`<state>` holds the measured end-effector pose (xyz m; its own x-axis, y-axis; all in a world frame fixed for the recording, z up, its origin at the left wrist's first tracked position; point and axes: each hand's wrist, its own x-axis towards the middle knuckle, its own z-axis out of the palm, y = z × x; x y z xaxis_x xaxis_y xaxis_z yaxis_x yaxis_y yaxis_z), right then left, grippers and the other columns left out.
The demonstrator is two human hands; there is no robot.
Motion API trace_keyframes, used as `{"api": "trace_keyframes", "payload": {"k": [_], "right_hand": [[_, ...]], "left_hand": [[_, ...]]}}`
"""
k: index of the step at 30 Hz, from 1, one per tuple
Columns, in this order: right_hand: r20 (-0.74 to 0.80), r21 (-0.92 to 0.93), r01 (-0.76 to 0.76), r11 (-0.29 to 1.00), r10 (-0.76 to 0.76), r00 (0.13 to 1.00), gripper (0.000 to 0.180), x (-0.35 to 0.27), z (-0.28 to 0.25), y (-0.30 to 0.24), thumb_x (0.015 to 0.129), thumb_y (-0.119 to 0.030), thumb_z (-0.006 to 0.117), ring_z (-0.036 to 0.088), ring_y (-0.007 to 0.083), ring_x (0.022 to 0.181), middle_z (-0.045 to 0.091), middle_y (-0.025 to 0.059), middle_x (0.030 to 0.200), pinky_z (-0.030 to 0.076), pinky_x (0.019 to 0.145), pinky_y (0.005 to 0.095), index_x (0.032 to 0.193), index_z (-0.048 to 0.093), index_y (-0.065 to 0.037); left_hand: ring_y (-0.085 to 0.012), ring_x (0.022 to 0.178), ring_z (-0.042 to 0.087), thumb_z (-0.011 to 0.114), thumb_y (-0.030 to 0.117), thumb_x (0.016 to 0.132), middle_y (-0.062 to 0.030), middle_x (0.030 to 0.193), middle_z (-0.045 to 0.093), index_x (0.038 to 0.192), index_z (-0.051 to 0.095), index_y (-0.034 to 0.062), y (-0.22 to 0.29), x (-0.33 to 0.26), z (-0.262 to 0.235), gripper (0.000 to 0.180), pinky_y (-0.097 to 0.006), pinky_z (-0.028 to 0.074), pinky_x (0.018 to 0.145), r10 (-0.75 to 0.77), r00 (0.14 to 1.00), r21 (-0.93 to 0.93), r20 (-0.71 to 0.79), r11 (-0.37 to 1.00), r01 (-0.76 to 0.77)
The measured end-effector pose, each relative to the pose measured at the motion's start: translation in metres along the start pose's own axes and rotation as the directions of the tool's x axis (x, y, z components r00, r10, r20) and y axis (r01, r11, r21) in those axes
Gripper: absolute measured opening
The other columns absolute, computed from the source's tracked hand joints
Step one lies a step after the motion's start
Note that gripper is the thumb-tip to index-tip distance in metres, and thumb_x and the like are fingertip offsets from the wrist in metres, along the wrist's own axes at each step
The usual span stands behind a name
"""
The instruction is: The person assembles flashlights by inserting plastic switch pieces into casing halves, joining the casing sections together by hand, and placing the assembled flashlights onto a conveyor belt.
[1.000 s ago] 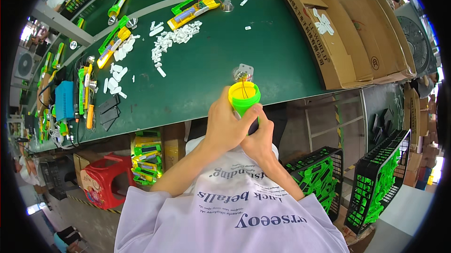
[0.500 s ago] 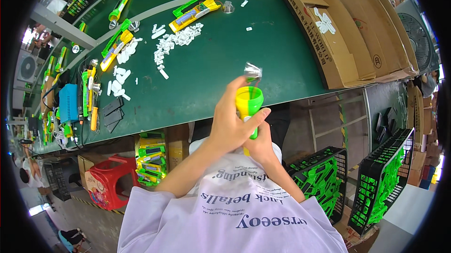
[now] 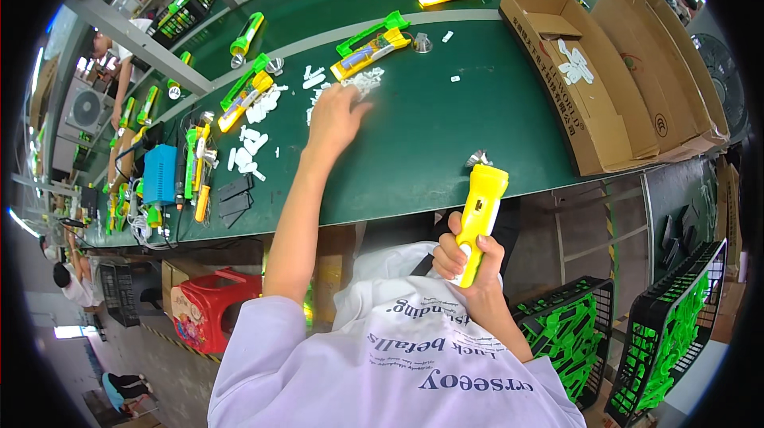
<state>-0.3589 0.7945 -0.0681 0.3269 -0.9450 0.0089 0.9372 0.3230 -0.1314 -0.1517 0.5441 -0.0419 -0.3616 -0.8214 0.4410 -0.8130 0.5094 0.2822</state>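
In my right hand (image 3: pixel 469 257) is a yellow flashlight body (image 3: pixel 483 197), held upright with my fingers wrapped round its lower part. A silver reflector cup (image 3: pixel 478 159) shows at its wide top end. My left hand (image 3: pixel 336 119) is stretched over the table, at a pile of small white plastic pieces (image 3: pixel 368 80); its thumb stands apart from the fingers, and the fingertips are partly hidden among the pieces. Just beyond that pile lies an opened yellow-and-green flashlight (image 3: pixel 370 54) with its insides showing, and a loose reflector (image 3: pixel 422 44) beside it.
The green table (image 3: pixel 414 134) carries more opened flashlights (image 3: pixel 245 102), white pieces (image 3: pixel 248 149), dark flat parts (image 3: pixel 235 201) and a blue box-shaped device (image 3: pixel 159 175) at left. An open cardboard box (image 3: pixel 589 126) stands at right. Black crates of green parts (image 3: pixel 565 336) and a red stool (image 3: pixel 211 309) stand below.
My left hand has let go of the flashlight and moved up and left to the white pieces. My right hand has turned the flashlight, and its yellow side now shows. The view has shifted.
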Motion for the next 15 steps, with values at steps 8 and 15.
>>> {"api": "trace_keyframes", "payload": {"k": [8,15], "right_hand": [[0.017,-0.056,-0.001,0.998,0.002,1.000,0.037,0.002,-0.003,-0.003,0.082,-0.032,0.063,0.042,0.0143,0.052,0.044,0.0038,0.062,0.038,0.048,0.0307,0.102,0.043,-0.007],[-0.001,-0.070,0.029,0.997,-0.029,1.000,0.036,-0.001,-0.006,-0.007,0.082,-0.031,0.062,0.043,0.0149,0.053,0.044,0.0042,0.062,0.039,0.049,0.0308,0.101,0.043,-0.008]], "left_hand": [[-0.0336,0.078,0.065,0.074,0.020,0.080,-0.0167,0.078,0.067,0.079,0.064,0.0016,-0.021,0.033,0.010,0.021,-0.044,0.050,0.072,-0.167,0.976,0.059,0.141,0.985,0.160],[-0.0315,0.083,0.064,0.071,0.018,0.083,-0.0129,0.085,0.065,0.082,0.062,0.0039,-0.004,0.034,0.002,0.017,-0.042,0.049,0.072,-0.070,0.995,0.075,0.072,0.995,0.065]]}}
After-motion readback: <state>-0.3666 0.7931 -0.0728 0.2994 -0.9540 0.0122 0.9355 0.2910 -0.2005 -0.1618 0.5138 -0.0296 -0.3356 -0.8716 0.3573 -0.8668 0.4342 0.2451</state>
